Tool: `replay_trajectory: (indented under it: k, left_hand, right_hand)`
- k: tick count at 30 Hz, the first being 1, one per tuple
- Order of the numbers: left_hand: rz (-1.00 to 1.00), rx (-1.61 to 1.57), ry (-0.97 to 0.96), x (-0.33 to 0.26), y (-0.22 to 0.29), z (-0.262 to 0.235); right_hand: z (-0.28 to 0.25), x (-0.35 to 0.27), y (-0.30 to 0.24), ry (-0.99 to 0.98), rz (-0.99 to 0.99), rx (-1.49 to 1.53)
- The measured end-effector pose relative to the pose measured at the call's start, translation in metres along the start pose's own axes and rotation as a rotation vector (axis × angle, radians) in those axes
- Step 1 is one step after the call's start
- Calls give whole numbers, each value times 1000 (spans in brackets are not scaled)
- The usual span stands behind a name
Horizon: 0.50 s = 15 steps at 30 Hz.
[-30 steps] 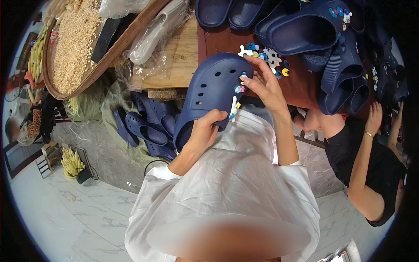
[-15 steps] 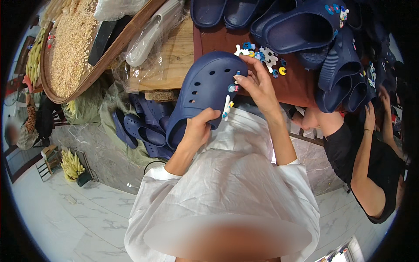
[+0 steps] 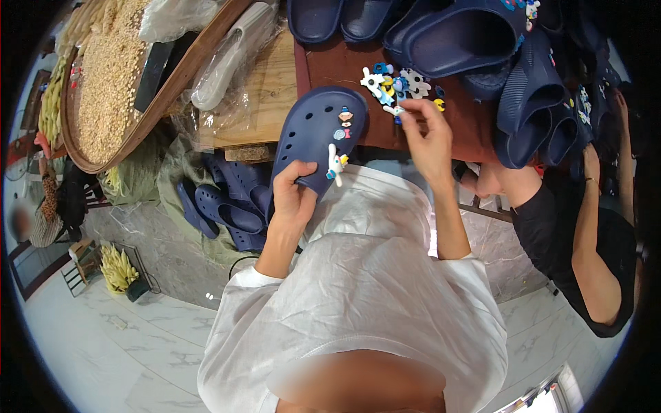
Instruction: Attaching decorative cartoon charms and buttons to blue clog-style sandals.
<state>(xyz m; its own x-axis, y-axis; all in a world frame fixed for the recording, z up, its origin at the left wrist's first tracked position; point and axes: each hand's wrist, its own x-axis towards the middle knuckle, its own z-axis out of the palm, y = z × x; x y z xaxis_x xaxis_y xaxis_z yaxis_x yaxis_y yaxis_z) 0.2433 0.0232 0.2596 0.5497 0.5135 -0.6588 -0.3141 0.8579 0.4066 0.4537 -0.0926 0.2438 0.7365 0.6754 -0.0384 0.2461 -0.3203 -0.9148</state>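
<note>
My left hand [image 3: 295,191] grips a navy clog [image 3: 303,134] by its edge, thumb on top. Round holes dot the clog's upper. Along its right side sit a small figure charm with a dark hat [image 3: 345,114], a pale blue candy-shaped charm [image 3: 342,134] and a larger white charm [image 3: 336,165] with blue and yellow parts. To the right, apart from the clog, my right hand [image 3: 428,138] pinches a small white-and-blue shoe charm [image 3: 394,113] at its fingertips. Just beyond lies a pile of loose charms [image 3: 415,84] on the brown cloth.
Several navy clogs [image 3: 461,41] are heaped on the brown cloth [image 3: 468,127] at far right. More clogs [image 3: 234,206] lie below the table to the left. A wooden tray [image 3: 162,103] of pale grains stands at far left. A co-worker's arm [image 3: 585,227] reaches in at right.
My right hand has left the clog and moved right to the charm pile, where it now pinches a charm. The clog shifts slightly left, uncovering the hatted charm. The co-worker's hands have moved.
</note>
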Motion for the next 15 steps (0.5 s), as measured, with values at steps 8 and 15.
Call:
replay_trajectory:
  k: [8,15]
  left_hand:
    - [-34,31,-21,0,-12,-3]
    - [-6,136,-89,-8,-10,12]
  right_hand:
    - [-14,-2,25,72,-120,-450]
    - [-18,5,30,71,-211,-515]
